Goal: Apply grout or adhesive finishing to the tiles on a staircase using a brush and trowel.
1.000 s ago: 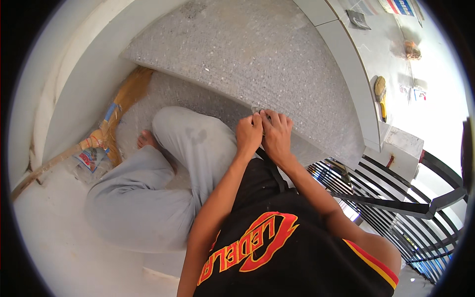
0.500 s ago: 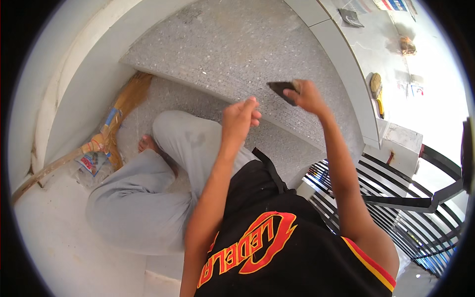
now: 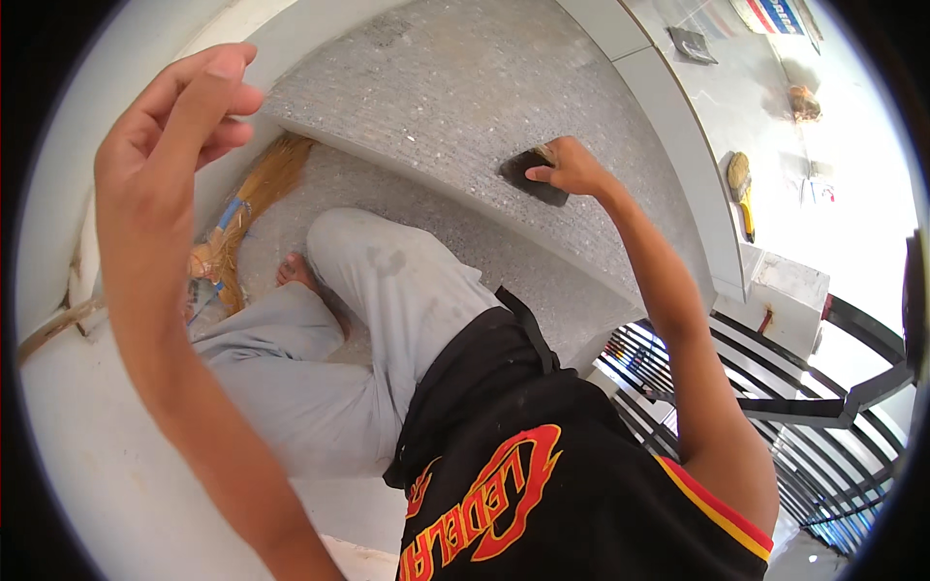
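Observation:
My right hand [image 3: 573, 168] grips a dark, flat, roughly rectangular piece [image 3: 536, 178], thumb across its face. It is close above or on the speckled grey step [image 3: 426, 87], near the step's front edge; contact cannot be told. The piece's kind is unclear, and its far side is hidden by my fingers. My left hand [image 3: 179, 121] is raised at the far left in front of the pale wall, away from the step. Its fingers curl in and the thumb lies along the index finger; anything between them is hidden.
A straw broom [image 3: 266, 184] lies at the left beside my bare foot [image 3: 294, 269]. Along the right ledge are a brush with a yellow handle [image 3: 744, 198], a small grey packet [image 3: 692, 45] and a brown lump [image 3: 803, 103]. Black metal railing [image 3: 794, 412] stands at the lower right.
My left hand has swung from beside the right hand over to the far left and up. My right hand has shifted slightly left, and the dark piece now lies flatter.

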`<state>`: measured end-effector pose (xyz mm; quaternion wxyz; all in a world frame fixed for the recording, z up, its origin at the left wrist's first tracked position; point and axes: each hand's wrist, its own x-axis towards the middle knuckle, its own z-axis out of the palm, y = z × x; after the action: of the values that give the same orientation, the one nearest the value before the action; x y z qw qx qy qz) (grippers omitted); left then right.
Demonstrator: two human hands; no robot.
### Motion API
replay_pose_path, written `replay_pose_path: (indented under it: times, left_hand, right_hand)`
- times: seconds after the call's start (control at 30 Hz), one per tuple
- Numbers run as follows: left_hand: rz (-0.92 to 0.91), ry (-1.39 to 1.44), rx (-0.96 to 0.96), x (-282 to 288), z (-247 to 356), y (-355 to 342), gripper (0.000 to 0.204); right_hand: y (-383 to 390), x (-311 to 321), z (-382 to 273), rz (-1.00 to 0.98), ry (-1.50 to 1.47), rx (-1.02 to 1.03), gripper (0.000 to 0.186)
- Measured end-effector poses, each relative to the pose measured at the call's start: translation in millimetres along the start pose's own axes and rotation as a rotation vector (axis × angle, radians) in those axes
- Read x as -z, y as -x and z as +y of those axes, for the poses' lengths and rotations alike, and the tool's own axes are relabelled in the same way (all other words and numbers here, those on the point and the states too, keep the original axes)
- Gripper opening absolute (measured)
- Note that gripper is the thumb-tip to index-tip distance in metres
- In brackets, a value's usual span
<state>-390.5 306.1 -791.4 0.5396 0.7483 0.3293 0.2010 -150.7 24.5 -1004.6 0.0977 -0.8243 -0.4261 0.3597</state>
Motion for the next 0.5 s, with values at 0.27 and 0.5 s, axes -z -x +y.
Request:
replay_pose_path:
  times: [0.27,0.5]
  left_hand:
    - [-0.086,-0.371,-0.024,29,-30,-6,0.034]
    - [-0.263,-0.541,-0.192,53,-46,-12,0.035]
  right_hand:
    - [9,0,6,0.081,0.03,0.065,0.032]
    - [-17,-16,18,0.143,0.083,0.097,0.05]
